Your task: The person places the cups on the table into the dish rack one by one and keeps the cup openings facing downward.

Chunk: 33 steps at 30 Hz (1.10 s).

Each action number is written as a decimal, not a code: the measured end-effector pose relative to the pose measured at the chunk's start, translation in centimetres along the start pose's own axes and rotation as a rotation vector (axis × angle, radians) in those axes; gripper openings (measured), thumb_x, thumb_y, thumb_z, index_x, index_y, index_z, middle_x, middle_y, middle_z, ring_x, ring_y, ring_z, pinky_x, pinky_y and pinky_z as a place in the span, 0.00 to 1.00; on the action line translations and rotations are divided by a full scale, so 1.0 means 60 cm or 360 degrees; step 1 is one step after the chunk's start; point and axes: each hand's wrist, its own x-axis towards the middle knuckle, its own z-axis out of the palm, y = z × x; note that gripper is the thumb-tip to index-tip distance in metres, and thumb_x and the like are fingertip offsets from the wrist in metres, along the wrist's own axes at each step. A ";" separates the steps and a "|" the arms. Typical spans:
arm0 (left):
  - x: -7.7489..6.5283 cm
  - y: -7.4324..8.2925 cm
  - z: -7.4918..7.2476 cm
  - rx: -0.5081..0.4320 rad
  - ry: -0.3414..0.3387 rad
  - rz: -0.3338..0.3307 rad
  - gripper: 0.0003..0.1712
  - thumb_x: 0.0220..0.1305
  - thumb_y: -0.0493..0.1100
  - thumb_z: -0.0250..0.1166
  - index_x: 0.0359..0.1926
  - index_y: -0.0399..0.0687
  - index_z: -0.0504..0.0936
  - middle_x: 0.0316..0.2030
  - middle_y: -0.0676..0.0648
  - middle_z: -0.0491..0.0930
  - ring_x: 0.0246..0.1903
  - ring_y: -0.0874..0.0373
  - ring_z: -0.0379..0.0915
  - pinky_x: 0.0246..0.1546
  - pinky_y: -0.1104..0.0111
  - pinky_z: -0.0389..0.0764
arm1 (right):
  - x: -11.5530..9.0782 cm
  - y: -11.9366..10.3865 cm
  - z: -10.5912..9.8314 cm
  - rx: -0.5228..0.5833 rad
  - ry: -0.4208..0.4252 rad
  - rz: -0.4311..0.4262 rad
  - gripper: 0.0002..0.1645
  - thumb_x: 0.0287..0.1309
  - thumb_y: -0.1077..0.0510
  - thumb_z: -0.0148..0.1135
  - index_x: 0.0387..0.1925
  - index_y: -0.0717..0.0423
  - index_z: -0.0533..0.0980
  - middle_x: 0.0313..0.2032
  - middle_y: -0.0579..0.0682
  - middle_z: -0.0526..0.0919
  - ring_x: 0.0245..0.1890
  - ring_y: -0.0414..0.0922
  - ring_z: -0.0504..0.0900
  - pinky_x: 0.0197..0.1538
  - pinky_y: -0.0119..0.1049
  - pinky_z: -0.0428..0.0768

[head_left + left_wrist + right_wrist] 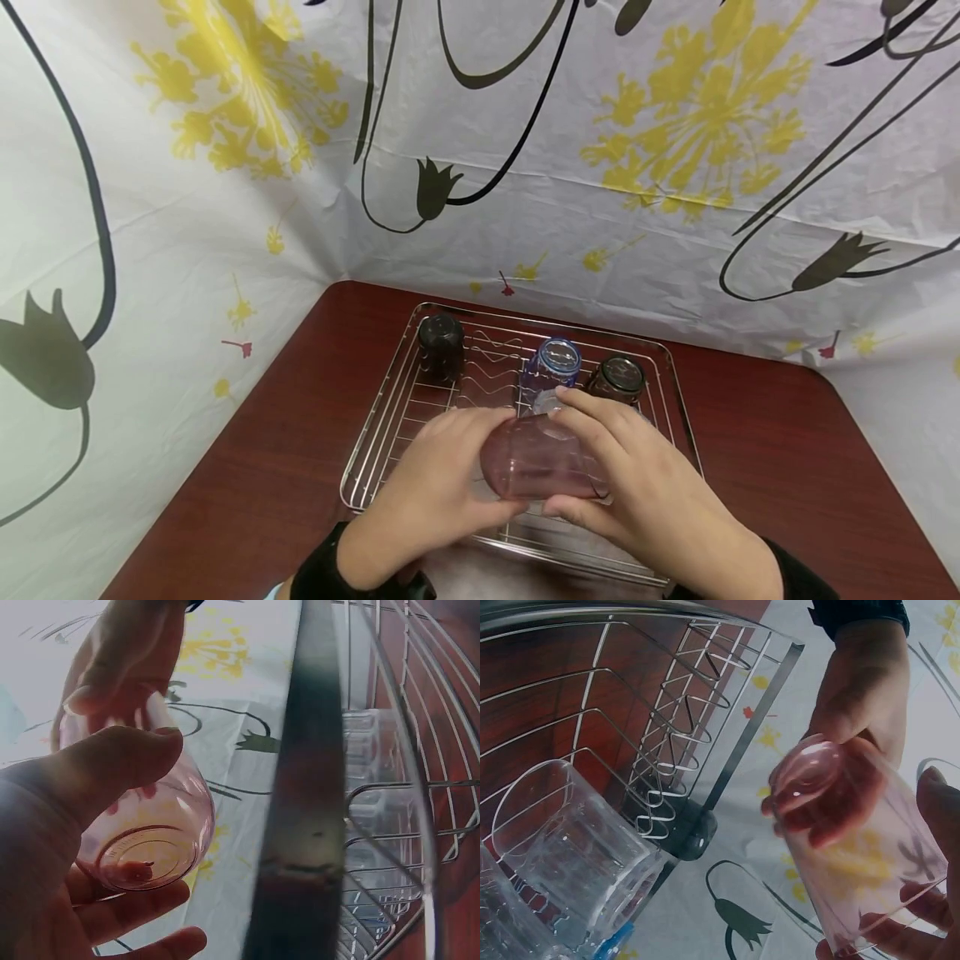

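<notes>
A pink drinking glass (pixel 543 462) lies on its side in the air over the front of the wire rack, held between both hands. My left hand (pixel 427 479) grips its base end, thumb on the near side in the left wrist view. At the rim end, my right hand (pixel 645 471) holds the glass with its thumb below and fingers over the top. Behind the hands, a blue glass (pixel 558 358) and a dark greenish glass (pixel 621 377) stand upside down on the rack. A black glass (pixel 441 346) stands at its far left corner.
The metal wire rack (pixel 378 412) sits on a dark red table (pixel 277 417). Clear glasses (pixel 577 855) stand in it, mostly hidden by my hands in the head view. A patterned white cloth (pixel 480 125) hangs around the table's back and sides.
</notes>
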 end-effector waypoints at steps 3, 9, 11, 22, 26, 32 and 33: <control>-0.001 -0.001 -0.008 -0.0055 0.0022 0.0018 0.50 0.40 0.60 0.82 0.65 0.52 0.74 0.57 0.55 0.80 0.58 0.58 0.75 0.61 0.58 0.75 | -0.004 0.003 0.000 0.0014 -0.0030 0.0040 0.42 0.65 0.30 0.54 0.63 0.58 0.72 0.67 0.53 0.72 0.63 0.50 0.75 0.72 0.25 0.55; -0.003 0.001 -0.021 -0.0222 0.0045 0.0047 0.51 0.41 0.56 0.83 0.67 0.51 0.71 0.58 0.53 0.78 0.56 0.61 0.75 0.56 0.61 0.80 | -0.010 0.007 -0.001 0.0025 -0.0112 0.0121 0.46 0.61 0.30 0.58 0.67 0.59 0.69 0.69 0.53 0.71 0.65 0.50 0.73 0.73 0.23 0.53; -0.005 0.003 -0.024 -0.0270 0.0062 0.0059 0.52 0.41 0.55 0.83 0.67 0.52 0.70 0.58 0.54 0.78 0.56 0.62 0.74 0.54 0.61 0.80 | -0.012 0.009 -0.004 0.0044 -0.0154 0.0172 0.47 0.60 0.30 0.60 0.69 0.57 0.67 0.70 0.51 0.70 0.66 0.48 0.72 0.73 0.22 0.52; -0.009 0.025 -0.046 -0.0456 0.0200 0.0194 0.49 0.45 0.54 0.81 0.69 0.57 0.69 0.61 0.56 0.75 0.58 0.63 0.74 0.55 0.65 0.80 | -0.017 0.013 -0.006 0.0109 -0.0284 0.0286 0.53 0.50 0.35 0.71 0.74 0.48 0.62 0.67 0.45 0.73 0.63 0.41 0.74 0.65 0.22 0.62; -0.007 0.028 -0.048 -0.0475 0.0262 0.0315 0.49 0.46 0.51 0.81 0.69 0.53 0.68 0.62 0.51 0.75 0.58 0.59 0.76 0.53 0.66 0.81 | -0.016 0.013 0.000 0.0145 -0.0264 0.0274 0.53 0.48 0.37 0.73 0.73 0.49 0.63 0.65 0.45 0.75 0.62 0.41 0.74 0.65 0.22 0.64; -0.002 0.031 -0.047 -0.0495 0.0299 0.0423 0.50 0.46 0.49 0.81 0.69 0.49 0.67 0.63 0.48 0.74 0.59 0.56 0.75 0.54 0.69 0.80 | -0.013 0.009 0.005 0.0115 -0.0213 0.0267 0.50 0.49 0.32 0.71 0.69 0.48 0.69 0.59 0.41 0.79 0.60 0.42 0.76 0.62 0.32 0.69; -0.002 0.031 -0.046 -0.0493 0.0304 0.0436 0.50 0.46 0.49 0.81 0.69 0.48 0.67 0.63 0.47 0.74 0.59 0.56 0.75 0.55 0.68 0.80 | -0.013 0.009 0.006 0.0092 -0.0199 0.0269 0.49 0.49 0.31 0.70 0.69 0.47 0.70 0.59 0.41 0.79 0.59 0.43 0.76 0.60 0.35 0.71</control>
